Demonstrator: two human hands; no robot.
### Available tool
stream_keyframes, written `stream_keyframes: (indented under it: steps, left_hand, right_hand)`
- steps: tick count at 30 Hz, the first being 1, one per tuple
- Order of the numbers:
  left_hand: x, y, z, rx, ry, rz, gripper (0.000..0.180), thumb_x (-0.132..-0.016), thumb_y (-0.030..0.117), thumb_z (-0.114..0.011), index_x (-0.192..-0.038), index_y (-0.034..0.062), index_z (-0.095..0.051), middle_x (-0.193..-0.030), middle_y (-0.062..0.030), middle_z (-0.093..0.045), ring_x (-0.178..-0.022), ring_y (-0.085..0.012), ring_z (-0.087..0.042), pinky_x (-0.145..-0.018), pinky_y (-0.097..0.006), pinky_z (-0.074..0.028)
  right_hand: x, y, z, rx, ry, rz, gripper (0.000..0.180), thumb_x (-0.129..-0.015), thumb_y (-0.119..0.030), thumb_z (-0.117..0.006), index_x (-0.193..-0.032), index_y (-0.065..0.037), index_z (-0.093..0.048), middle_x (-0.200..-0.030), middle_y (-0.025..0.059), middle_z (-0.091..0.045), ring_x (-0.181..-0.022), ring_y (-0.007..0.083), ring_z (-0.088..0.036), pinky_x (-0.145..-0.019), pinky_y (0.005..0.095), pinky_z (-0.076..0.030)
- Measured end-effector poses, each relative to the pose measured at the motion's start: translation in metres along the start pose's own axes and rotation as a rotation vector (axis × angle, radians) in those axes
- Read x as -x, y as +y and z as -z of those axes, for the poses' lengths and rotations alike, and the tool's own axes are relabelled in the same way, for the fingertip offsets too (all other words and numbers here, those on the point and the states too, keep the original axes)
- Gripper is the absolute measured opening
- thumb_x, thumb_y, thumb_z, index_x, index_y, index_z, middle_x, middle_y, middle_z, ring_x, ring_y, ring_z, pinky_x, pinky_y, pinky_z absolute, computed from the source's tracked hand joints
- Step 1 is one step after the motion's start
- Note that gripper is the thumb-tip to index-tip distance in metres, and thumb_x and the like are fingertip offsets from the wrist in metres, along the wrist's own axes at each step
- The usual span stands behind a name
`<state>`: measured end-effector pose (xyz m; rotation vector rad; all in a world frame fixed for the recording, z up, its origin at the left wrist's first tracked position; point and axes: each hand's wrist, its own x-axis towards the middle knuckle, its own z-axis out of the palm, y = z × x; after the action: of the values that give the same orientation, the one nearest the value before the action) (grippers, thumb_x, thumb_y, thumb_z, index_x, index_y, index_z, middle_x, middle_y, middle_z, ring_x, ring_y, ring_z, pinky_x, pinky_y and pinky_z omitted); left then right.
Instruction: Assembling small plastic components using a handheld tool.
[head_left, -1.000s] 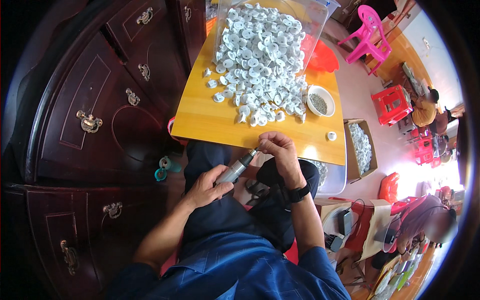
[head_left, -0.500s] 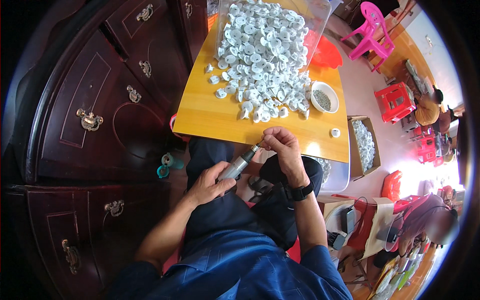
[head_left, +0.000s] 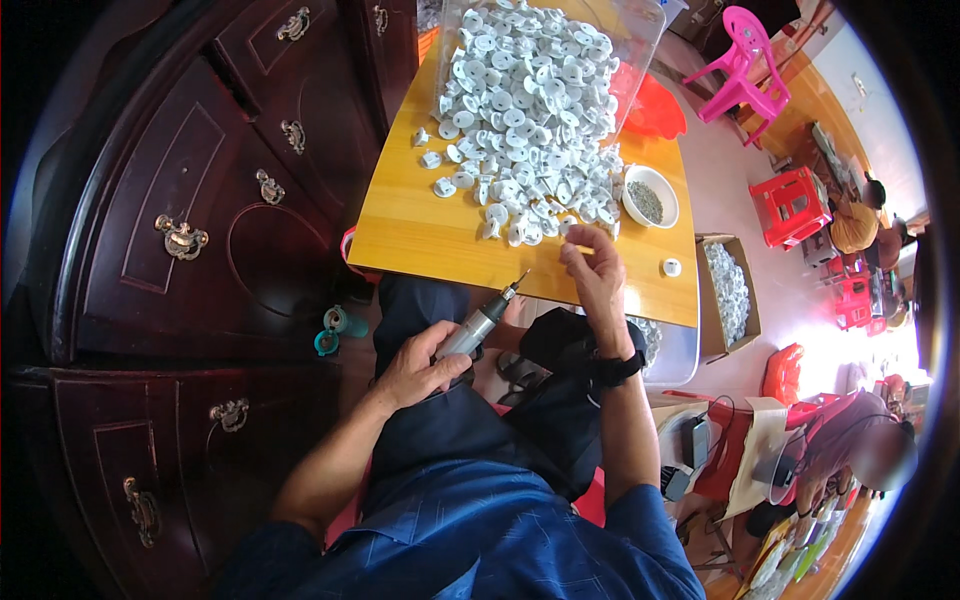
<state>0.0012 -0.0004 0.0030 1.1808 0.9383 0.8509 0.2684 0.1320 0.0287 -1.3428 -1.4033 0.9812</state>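
Note:
My left hand (head_left: 425, 368) is wrapped round a grey and black electric screwdriver (head_left: 470, 332), held over my lap. Its thin bit slants up and to the right, ending just in front of the table edge; whether a screw sits on it is too small to tell. My right hand (head_left: 598, 275), with a dark band on the wrist, is over the table's front edge. Its thumb and forefinger are bent and slightly apart, with nothing visible between them. Just beyond its fingertips lies the near edge of a heap of small white plastic parts (head_left: 530, 130).
The heap spills from a clear bin (head_left: 640, 50) onto the yellow table (head_left: 420, 225). At right stand a white bowl of small metal screws (head_left: 648, 195) and one lone white part (head_left: 671, 267). Dark wooden drawers (head_left: 150, 230) line the left. A filled carton (head_left: 728, 290) is beside the table.
My right hand has left the screwdriver's tip and moved right and forward, close to the white parts. The bit is now uncovered. My left hand and the screwdriver have stayed nearly still.

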Motion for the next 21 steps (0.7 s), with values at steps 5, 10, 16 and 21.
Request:
stream_keyframes:
  steps: [5, 10, 16, 21]
  left_hand:
    - [0.001, 0.002, 0.000, -0.013, -0.002, 0.013, 0.042, -0.095, 0.038, -0.066, -0.113, 0.0019, -0.056, -0.084, -0.0021, -0.062, -0.062, -0.0070, -0.057, -0.056, -0.024, -0.048]
    - [0.001, 0.003, -0.001, 0.002, -0.002, 0.003, 0.042, -0.095, 0.038, -0.066, -0.112, 0.0014, -0.056, -0.084, -0.0022, -0.062, -0.062, -0.0067, -0.057, -0.056, -0.024, -0.048]
    - [0.001, 0.001, 0.000, -0.016, -0.003, -0.003, 0.041, -0.095, 0.039, -0.066, -0.111, 0.0022, -0.056, -0.082, -0.0023, -0.061, -0.061, -0.0070, -0.057, -0.055, -0.024, -0.048]
    - [0.000, 0.003, -0.001, -0.032, 0.009, 0.015, 0.041, -0.094, 0.039, -0.067, -0.110, 0.0029, -0.057, -0.076, -0.0023, -0.058, -0.060, -0.0077, -0.056, -0.055, -0.025, -0.047]
  right_hand:
    - [-0.018, -0.007, 0.004, 0.460, 0.151, 0.170, 0.033, -0.086, -0.015, -0.072, -0.116, -0.002, -0.064, -0.103, 0.0173, -0.066, -0.075, 0.0245, -0.068, -0.067, 0.0352, -0.055]
    - [-0.026, -0.001, -0.003, 0.614, 0.103, 0.153, 0.032, -0.083, -0.017, -0.072, -0.112, -0.004, -0.065, -0.102, 0.0184, -0.065, -0.076, 0.0305, -0.067, -0.070, 0.0408, -0.054]
    - [-0.026, 0.006, -0.007, 0.574, 0.110, 0.195, 0.022, -0.082, -0.012, -0.072, -0.101, -0.006, -0.065, -0.095, 0.0168, -0.066, -0.077, 0.0297, -0.067, -0.070, 0.0387, -0.053]
    - [-0.011, 0.006, 0.000, -0.039, 0.002, 0.034, 0.013, -0.089, -0.009, -0.070, -0.100, -0.004, -0.063, -0.085, 0.0013, -0.064, -0.078, 0.0086, -0.061, -0.069, 0.0245, -0.049]
